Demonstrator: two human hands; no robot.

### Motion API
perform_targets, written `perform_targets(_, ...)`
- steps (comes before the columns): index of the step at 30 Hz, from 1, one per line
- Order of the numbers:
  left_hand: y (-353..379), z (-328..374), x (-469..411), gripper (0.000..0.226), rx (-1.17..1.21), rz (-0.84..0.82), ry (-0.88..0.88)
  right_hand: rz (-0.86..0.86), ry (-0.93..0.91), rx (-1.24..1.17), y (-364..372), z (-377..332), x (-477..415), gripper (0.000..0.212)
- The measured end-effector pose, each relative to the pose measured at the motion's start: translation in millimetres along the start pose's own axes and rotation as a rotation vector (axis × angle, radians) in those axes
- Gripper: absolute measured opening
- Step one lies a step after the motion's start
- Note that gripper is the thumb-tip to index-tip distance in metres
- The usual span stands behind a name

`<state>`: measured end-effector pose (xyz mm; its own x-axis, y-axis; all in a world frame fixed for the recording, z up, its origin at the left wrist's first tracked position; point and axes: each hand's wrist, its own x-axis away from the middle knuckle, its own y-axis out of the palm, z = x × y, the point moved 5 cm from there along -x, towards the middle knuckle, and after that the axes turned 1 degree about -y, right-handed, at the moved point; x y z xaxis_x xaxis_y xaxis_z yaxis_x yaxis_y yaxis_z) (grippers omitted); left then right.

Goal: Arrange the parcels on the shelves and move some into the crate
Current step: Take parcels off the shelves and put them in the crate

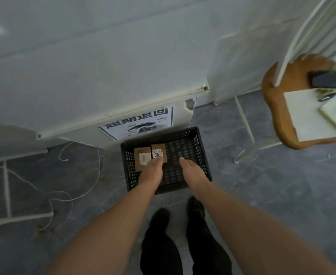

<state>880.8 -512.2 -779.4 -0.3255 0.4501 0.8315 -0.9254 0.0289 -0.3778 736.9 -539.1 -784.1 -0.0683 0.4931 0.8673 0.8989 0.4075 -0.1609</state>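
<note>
Single view, head-mounted, wide-angle. You stand and look steeply down, nearly straight at the grey floor (282, 195), tilted slightly forward so the white wall (84, 66) fills the upper half.

Your forearms enter at the bottom edge, nearest and largest in frame. Your left hand (151, 172) and right hand (193, 172) sit just below centre, over the black crate (200, 153), which is farther off and small. Your shoes (160, 217) show directly beneath it.

The lens bends the edges: the white metal frame (6, 185) at left and the wooden chair (272, 108) at upper right both lean.
</note>
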Motion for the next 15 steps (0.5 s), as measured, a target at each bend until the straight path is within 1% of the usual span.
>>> perform_targets(3,-14,14,34,0.054,-0.235,-0.001,0.083,0.034,-0.064,0.250,-17,-7,40,0.053)
perform_targets(6,-24,17,59,0.069,-0.450,-0.013,0.173,0.054,-0.113,0.475,-26,-8,81,0.052)
perform_targets(8,-28,25,81,0.070,-0.613,-0.013,0.261,0.075,-0.107,0.550,-30,-2,108,0.052)
perform_targets(10,-31,37,110,0.060,-0.803,-0.011,0.374,0.111,-0.090,0.633,-35,2,140,0.058)
perform_targets(12,-27,44,137,0.056,-0.989,-0.048,0.491,0.145,-0.082,0.694,-39,12,174,0.063)
perform_targets(15,-18,48,169,0.054,-1.188,-0.118,0.627,0.195,-0.060,0.728,-40,31,213,0.066)
